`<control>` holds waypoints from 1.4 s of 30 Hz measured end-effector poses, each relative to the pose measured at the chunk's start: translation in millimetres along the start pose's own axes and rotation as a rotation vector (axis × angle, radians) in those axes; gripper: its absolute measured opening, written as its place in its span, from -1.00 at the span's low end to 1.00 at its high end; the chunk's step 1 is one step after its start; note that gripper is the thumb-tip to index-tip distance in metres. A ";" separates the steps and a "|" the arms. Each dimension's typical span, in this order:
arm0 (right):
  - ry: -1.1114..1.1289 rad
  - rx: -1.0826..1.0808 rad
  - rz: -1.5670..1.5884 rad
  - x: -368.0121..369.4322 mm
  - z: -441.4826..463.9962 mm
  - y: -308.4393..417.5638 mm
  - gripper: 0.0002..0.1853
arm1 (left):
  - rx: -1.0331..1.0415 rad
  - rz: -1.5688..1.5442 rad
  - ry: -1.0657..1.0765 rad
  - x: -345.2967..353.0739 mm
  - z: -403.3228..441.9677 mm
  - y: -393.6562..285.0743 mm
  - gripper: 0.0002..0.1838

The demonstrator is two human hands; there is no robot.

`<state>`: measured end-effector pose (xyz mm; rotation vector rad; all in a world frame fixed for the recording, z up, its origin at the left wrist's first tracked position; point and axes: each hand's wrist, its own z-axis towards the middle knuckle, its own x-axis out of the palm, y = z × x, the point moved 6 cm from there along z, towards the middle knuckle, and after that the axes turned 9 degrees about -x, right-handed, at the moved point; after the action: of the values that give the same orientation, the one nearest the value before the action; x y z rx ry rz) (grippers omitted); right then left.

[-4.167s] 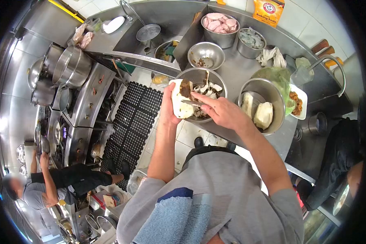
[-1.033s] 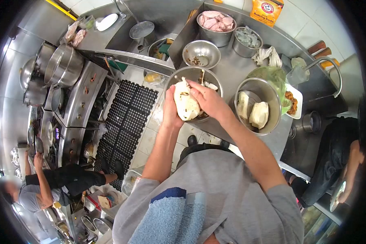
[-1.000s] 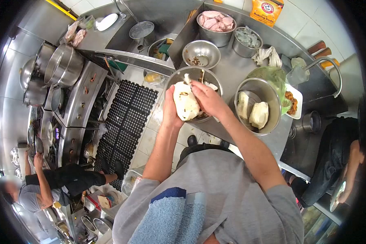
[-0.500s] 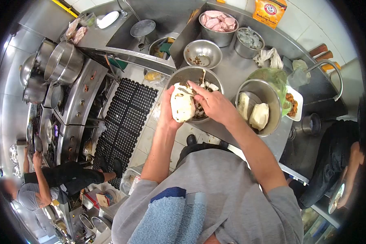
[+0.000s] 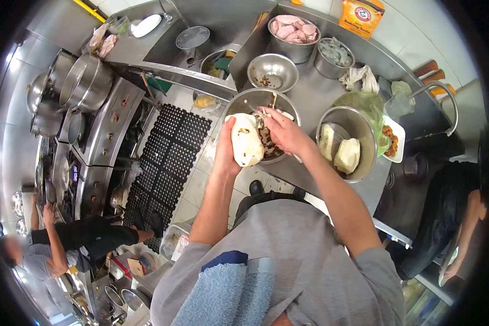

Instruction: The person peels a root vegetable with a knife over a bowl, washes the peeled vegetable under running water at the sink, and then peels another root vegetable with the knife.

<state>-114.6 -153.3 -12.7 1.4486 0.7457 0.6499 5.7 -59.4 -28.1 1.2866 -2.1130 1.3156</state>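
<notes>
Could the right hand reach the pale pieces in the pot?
Probably yes: the pot is uncovered and close by, nothing lies over the pale pieces; but the right hand seems to grip a tool.

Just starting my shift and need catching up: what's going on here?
A person in grey holds a pale root-like chunk with brown patches in the left grip. The right grip holds a mostly hidden tool, probably a knife, close beside it. Brown and white scraps lie in the bowl behind, and two pale pieces are in the pot to the right.
</notes>
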 end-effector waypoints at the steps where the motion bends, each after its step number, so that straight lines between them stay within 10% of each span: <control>1: -0.020 -0.275 -0.227 3.2 -1.1 10.4 -0.54 | 0.014 0.014 -0.019 0.6 -0.3 -3.2 -0.53; 2: -0.106 -0.536 -0.478 6.4 -6.5 20.3 -0.54 | 0.027 0.034 -0.010 -6.7 4.9 -3.5 -0.52; 5: 0.036 -0.233 -0.659 13.7 -9.2 37.9 -0.55 | 0.047 0.013 -0.014 -5.6 4.0 -2.8 -0.53; 13: -0.250 -0.209 -0.434 19.9 12.0 10.3 -0.58 | 0.007 0.071 -0.012 -12.0 4.9 -1.4 -0.51; 18: -0.063 0.191 0.201 7.4 1.3 0.4 -0.47 | 0.057 0.057 0.032 3.2 -3.2 8.5 -0.41; 23: -0.001 0.214 0.185 8.9 -22.3 8.6 -0.30 | 0.292 -0.142 0.091 13.2 7.0 -14.7 -0.26; 42: 0.052 -0.317 -0.340 -45.2 23.1 54.7 -0.29 | -0.289 -0.389 0.706 36.9 -10.8 16.7 -0.13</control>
<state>-122.0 -201.3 44.0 0.9895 0.8629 0.5164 -29.7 -66.6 -6.8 0.8721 -1.4093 1.0376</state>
